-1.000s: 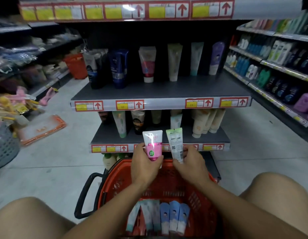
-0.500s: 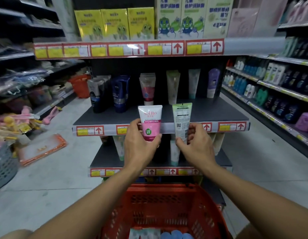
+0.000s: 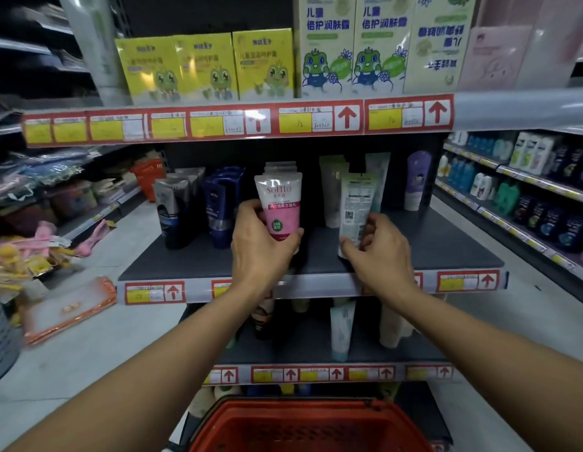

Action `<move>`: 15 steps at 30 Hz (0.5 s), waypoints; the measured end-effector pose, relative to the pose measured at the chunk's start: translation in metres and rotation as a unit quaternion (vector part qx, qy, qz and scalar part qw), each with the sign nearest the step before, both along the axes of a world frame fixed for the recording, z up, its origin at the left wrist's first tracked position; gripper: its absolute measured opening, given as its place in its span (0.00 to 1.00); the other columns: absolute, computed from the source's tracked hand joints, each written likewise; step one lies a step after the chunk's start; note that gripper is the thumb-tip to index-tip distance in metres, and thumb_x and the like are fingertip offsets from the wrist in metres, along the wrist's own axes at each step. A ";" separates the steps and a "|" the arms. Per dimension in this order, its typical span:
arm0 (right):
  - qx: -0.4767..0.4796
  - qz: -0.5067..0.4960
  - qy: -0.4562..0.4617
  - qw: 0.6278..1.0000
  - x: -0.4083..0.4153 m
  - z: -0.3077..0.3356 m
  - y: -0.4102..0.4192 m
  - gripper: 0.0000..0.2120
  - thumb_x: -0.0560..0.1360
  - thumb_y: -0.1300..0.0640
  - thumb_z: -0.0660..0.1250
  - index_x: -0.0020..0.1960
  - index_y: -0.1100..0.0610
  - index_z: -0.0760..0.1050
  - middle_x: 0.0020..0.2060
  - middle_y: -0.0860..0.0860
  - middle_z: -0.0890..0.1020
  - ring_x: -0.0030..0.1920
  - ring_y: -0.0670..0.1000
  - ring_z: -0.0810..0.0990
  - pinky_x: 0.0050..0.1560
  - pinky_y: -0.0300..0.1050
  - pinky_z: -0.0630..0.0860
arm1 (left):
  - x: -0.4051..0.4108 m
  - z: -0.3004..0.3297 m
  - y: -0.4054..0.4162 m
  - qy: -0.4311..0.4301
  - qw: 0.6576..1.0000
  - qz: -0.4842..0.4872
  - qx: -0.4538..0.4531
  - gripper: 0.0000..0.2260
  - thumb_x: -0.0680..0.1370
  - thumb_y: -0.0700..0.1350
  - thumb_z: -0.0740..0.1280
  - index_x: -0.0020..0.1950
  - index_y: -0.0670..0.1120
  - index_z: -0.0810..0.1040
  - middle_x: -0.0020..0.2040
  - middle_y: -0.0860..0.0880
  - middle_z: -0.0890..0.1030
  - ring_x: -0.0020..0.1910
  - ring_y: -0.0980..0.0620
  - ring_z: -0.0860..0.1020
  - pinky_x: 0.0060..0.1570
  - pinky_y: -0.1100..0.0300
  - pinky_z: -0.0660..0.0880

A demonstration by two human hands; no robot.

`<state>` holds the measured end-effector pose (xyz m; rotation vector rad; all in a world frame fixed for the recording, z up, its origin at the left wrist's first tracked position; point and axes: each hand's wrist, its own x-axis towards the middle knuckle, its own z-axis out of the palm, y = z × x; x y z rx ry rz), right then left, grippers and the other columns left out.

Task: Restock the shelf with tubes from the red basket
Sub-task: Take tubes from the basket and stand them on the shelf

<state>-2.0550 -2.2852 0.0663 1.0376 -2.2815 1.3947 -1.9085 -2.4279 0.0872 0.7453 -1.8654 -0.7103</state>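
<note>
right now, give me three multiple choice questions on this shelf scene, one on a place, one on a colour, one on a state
1. Where is the pink and white tube?
A. in the red basket
B. over the middle shelf, in front of a row of matching tubes
C. on the top shelf with the boxes

2. What colour is the basket at the bottom of the view?
A. red
B. blue
C. grey

3. What is the right hand doing?
A. hanging open, holding nothing
B. pressing flat on the shelf edge
C. gripping the white and green tube by its lower end

Answers:
1 B, the left hand holds it upright above the dark shelf board, just before the same kind of tubes.
2 A, its rim and mesh wall are red.
3 C, its fingers and thumb curl round the tube's lower end.
</note>
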 end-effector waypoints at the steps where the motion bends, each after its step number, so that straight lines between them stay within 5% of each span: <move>1: 0.006 -0.003 0.002 1.000 -0.003 -0.002 -0.003 0.19 0.71 0.48 0.74 0.59 0.50 0.74 0.48 0.48 0.82 0.46 0.52 0.82 0.49 0.52 0.80 | -0.004 -0.003 -0.005 -0.009 1.000 -0.003 0.007 0.31 0.68 0.54 0.82 0.62 0.52 0.68 0.54 0.52 0.79 0.50 0.54 0.79 0.45 0.62 0.75; 4: 0.018 -0.007 0.002 1.000 -0.009 -0.010 -0.008 0.20 0.72 0.47 0.74 0.60 0.51 0.74 0.49 0.48 0.82 0.47 0.52 0.82 0.50 0.50 0.79 | -0.011 -0.014 -0.014 -0.032 0.999 -0.008 0.024 0.31 0.68 0.52 0.82 0.63 0.49 0.68 0.55 0.51 0.78 0.50 0.53 0.79 0.41 0.66 0.71; 9: 0.016 0.002 -0.003 1.000 -0.012 -0.018 -0.009 0.22 0.72 0.46 0.74 0.61 0.51 0.73 0.50 0.48 0.81 0.48 0.50 0.81 0.50 0.53 0.80 | -0.011 -0.030 -0.018 -0.035 0.999 -0.001 0.015 0.30 0.68 0.52 0.82 0.61 0.50 0.67 0.55 0.50 0.79 0.52 0.51 0.80 0.47 0.57 0.76; 15: 0.137 -0.032 0.017 0.990 -0.017 -0.014 -0.009 0.19 0.70 0.42 0.72 0.51 0.55 0.76 0.47 0.52 0.75 0.47 0.55 0.77 0.47 0.51 0.78 | -0.007 -0.032 -0.022 -0.109 0.994 0.028 -0.011 0.33 0.65 0.57 0.83 0.61 0.45 0.73 0.55 0.47 0.77 0.54 0.46 0.78 0.52 0.52 0.77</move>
